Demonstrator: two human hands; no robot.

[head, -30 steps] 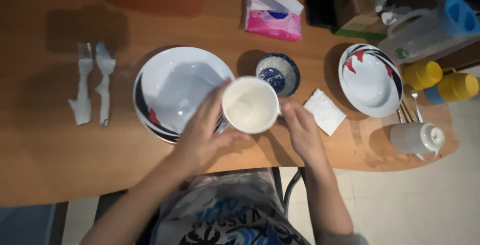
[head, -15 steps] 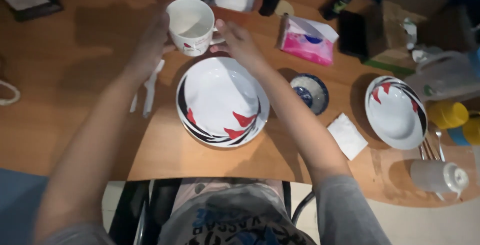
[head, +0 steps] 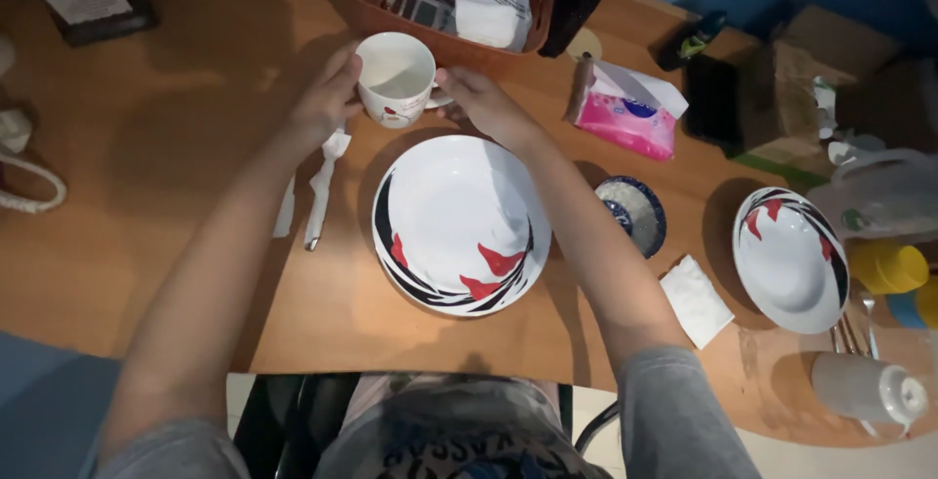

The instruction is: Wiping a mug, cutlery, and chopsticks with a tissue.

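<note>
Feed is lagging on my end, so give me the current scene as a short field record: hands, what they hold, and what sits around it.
left hand: grips the side of the white mug
right hand: at the mug's handle side, touching it
mug: upright, beyond the large plate, near the brown tray
wrapped cutlery: left of the large plate
small blue bowl: right of the large plate
second plate: far right
surface: wooden table

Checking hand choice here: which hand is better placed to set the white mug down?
Probably the right hand: its fingers sit at the handle of the white ceramic mug, while the left hand only cups the side.
</note>
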